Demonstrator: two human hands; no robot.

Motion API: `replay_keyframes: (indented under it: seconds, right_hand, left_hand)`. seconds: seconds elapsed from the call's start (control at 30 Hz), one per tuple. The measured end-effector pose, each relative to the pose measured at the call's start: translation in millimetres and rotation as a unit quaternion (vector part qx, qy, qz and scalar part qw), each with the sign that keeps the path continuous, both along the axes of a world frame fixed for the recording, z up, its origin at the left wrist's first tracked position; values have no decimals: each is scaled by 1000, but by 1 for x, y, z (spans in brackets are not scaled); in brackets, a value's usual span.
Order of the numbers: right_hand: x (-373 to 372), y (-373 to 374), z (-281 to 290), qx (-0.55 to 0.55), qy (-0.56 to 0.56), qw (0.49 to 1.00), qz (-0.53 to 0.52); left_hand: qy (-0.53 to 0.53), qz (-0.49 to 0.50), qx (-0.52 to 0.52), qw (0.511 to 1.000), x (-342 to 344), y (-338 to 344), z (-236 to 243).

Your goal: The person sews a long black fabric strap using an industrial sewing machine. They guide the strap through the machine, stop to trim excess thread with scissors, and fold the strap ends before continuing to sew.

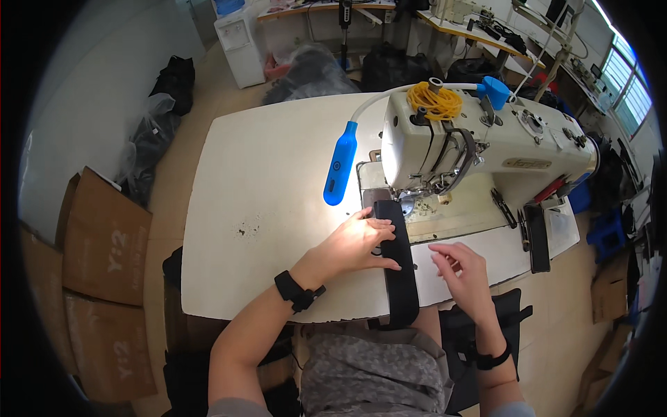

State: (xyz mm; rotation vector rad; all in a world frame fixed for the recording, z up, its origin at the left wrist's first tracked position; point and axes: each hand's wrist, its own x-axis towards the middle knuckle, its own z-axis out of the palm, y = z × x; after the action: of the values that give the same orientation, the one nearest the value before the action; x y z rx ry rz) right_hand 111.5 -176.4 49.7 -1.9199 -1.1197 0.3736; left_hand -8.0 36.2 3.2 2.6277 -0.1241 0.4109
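A long black fabric strip (399, 278) runs from the sewing machine's needle area down over the table's front edge. My left hand (358, 243) lies on its upper part, fingers stretched across it and thumb spread lower down; the hand is open. The strip's upper end is beside the presser foot of the white sewing machine (445, 153). To the right of the strip, my right hand (462, 271) hovers near the table's front edge. Its fingers are loosely bent and apart, with nothing seen in them.
A blue lamp (340, 163) hangs left of the machine head. Yellow cord (434, 101) is coiled on top. Dark snips (504, 208) and a black flat piece (537, 238) lie at the right. Cardboard boxes (108, 236) stand on the left floor.
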Motion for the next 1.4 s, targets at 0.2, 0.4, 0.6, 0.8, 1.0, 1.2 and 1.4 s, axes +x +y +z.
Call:
replay_keyframes:
  seconds: [0.2, 0.4, 0.6, 0.8, 1.0, 1.2, 1.4]
  right_hand:
    - [51, 72, -39, 40, 226, 973, -31]
    - [52, 89, -60, 43, 266, 963, -15]
    - [50, 97, -53, -4, 237, 972, -2]
    - [67, 103, -55, -74, 206, 976, 15]
    - [71, 103, -64, -75, 154, 985, 22]
    - [63, 106, -58, -59, 154, 986, 18]
    - [61, 105, -56, -48, 126, 991, 18]
  left_hand:
    - [1, 13, -9, 1000, 4, -6, -3]
    - [26, 18, -21, 999, 1, -6, -3]
    - [43, 17, -26, 999, 0, -5, -2]
    - [25, 23, -20, 999, 0, -5, -6]
    - [19, 22, -17, 999, 2, -5, -8]
    - [33, 24, -21, 999, 0, -4, -3]
    - [27, 23, -19, 999, 2, -4, -7]
